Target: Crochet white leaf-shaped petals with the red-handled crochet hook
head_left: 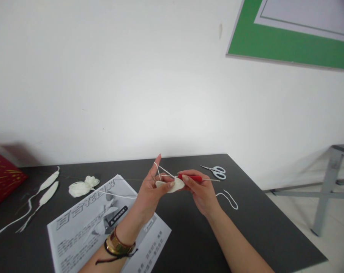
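Observation:
My left hand (153,187) pinches a small white crocheted piece (177,185) between thumb and fingers. White yarn (163,169) loops over its raised index finger and runs down to the piece. In my right hand (199,187) is a crochet hook with a red handle (193,178), its tip hidden at the stitches. A thin wire-like length (212,179) sticks out to the right of that hand. Below it a loose yarn tail (230,199) curls on the table. From a white yarn bundle (82,187) at left, a strand runs toward my left hand.
A printed sheet (83,223) lies under my left forearm on the dark table (194,235). Two white crocheted petal-like pieces (49,192) with yarn tails are at left, near a red box (3,178). Scissors (217,171) lie at the right back. A grey metal-legged stool (325,193) stands beyond.

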A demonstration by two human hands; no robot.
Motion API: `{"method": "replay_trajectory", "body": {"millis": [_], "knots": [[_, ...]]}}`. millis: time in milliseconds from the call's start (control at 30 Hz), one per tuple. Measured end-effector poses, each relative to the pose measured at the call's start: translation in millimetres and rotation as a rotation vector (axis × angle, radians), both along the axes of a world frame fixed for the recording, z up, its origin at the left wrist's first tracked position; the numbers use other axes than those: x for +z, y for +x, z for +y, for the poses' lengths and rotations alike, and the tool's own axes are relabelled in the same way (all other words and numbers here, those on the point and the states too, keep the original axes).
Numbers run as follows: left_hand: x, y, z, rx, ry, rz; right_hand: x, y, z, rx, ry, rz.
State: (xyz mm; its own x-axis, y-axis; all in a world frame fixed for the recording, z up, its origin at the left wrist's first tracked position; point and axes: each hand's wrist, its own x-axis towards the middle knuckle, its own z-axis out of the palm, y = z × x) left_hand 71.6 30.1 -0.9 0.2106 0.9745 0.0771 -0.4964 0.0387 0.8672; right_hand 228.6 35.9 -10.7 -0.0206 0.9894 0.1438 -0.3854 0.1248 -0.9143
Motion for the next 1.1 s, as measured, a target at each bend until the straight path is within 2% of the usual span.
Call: {"method": "replay_trajectory", "body": {"millis": [167,367,467,667,967,1100], "knots": [[1.2,-1.5,1.3,-0.001,0.021,-0.025,5.6,4.2,0.2,-0.061,-0.04,0.071],[5.6,-1.2,-0.3,-0.002,0.036,-0.022,12.0,5.8,-1.7,-0.054,-0.032,0.113],[7.3,-2.2,-0.2,0.017,0.049,-0.02,12.4,6.7,-2.1,-0.079,-0.025,0.118],[6.8,-7.5,1.6,-0.035,0.075,0.015,13.1,9.4,-1.2,-0.098,-0.017,0.141],[9.1,-8.8,1.6,-0.009,0.079,0.02,13.5,11.0,-1.1,-0.125,0.044,0.157],[6.5,-12.8,4.5,-0.044,0.098,0.036,14.7,11.5,-1.8,-0.132,0.049,0.158]]}}
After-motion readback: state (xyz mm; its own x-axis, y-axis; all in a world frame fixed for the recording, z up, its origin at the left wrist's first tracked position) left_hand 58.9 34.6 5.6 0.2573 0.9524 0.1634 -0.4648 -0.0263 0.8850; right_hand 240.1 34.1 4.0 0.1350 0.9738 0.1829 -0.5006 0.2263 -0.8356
